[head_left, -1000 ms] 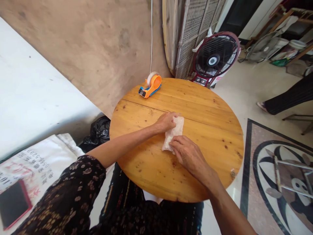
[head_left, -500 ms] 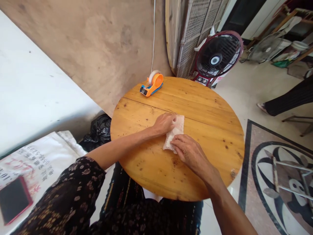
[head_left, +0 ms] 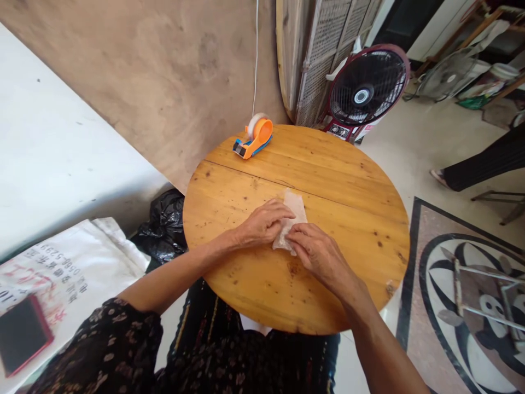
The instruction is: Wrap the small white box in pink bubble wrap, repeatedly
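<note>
On the round wooden table (head_left: 340, 186) lies a small oblong packet of whitish, translucent bubble wrap (head_left: 295, 203); what it may contain is hidden. My left hand (head_left: 264, 223) is at its left edge, fingers bent onto the near half. From the right, my right hand (head_left: 314, 243) pinches the near end between thumb and fingers. Both hands are close together, and they cover part of the packet. An orange and blue tape dispenser (head_left: 256, 138) with a roll of tape stands at the table's far left edge, apart from my hands.
A dark red fan (head_left: 363, 93) stands behind the table. A black plastic bag (head_left: 164, 224) is on the left, near a white printed sack (head_left: 82, 262) with a phone (head_left: 24, 334) on it. At the right are another person's leg (head_left: 484, 161) and a metal frame (head_left: 488, 290).
My left hand has slid from the packet's far end toward me, onto its near half. The far end now shows uncovered. My right hand stays at the near end.
</note>
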{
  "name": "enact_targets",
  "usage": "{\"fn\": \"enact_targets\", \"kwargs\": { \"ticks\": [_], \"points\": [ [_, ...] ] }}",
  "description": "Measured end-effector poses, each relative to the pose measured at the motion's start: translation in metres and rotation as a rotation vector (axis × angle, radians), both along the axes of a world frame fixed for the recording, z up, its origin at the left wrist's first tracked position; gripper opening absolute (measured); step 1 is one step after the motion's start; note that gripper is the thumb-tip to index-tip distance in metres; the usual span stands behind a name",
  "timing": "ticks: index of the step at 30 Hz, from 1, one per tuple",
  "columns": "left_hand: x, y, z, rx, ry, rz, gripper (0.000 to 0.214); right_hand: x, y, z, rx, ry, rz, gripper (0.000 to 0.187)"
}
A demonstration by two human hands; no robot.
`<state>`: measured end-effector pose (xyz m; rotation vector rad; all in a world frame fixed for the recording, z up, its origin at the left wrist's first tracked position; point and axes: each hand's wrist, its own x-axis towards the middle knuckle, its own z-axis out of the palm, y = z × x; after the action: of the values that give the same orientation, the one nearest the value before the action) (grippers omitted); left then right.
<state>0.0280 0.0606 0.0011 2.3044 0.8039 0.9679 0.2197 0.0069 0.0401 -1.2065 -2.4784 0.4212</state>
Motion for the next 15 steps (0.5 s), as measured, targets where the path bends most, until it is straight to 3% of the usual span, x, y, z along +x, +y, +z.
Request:
{"fn": "enact_targets", "kwargs": {
  "ticks": [3,7,11,15],
  "points": [
    [0.002,-0.032,0.008,0.006,-0.028,0.068,0.045,0.001,0.002,0.001,-0.042,0.017,0.011,0.022],
    [0.012,-0.063,0.005,0.069,-0.061,0.19,0.051,0.002,0.003,0.001,-0.123,0.082,-0.028,0.019],
    [0.017,-0.065,0.0,0.125,-0.004,0.216,0.047,0.003,0.0,-0.004,-0.173,0.128,-0.163,0.016],
    [0.015,-0.061,0.003,0.162,0.104,0.161,0.039,0.004,0.001,-0.01,-0.157,0.163,-0.199,0.038]
  ]
}}
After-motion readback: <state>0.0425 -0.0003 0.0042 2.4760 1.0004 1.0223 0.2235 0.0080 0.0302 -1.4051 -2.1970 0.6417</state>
